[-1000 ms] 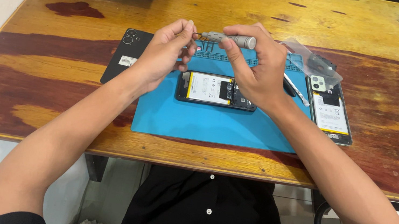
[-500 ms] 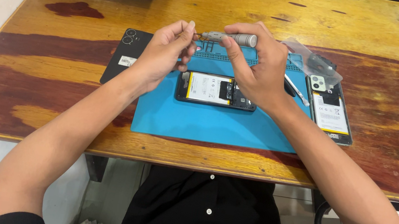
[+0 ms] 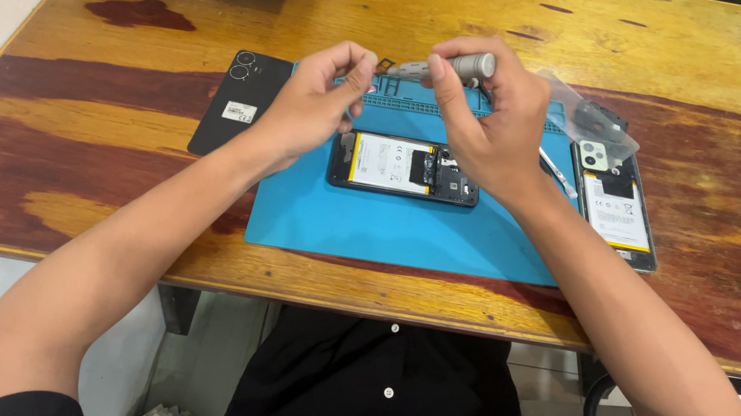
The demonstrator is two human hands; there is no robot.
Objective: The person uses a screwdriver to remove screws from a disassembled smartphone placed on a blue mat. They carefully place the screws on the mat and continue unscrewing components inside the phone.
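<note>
Worn, streaky wood makes up the table (image 3: 683, 50) under me, with a blue work mat (image 3: 387, 226) laid across the near middle.

From the head view, my right hand (image 3: 497, 124) holds a small grey screwdriver (image 3: 446, 66) up above the far edge of the mat, fingers closed round its handle. Its long axis runs nearly level, cap toward my right, tip pointing left at my left hand (image 3: 312, 106). That hand's thumb and forefinger are pinched together just at the tip; whether they grip the bit itself or something tiny on it, I cannot tell.

Directly below and nearer to me than both sets of fingers lies the opened phone (image 3: 406, 167), back off, its long axis running left to right on the mat. My right hand is the closer one, hovering over its right end. Left of my left hand lies a black back cover (image 3: 237, 103); right of my right hand, a second opened phone (image 3: 617, 203).
</note>
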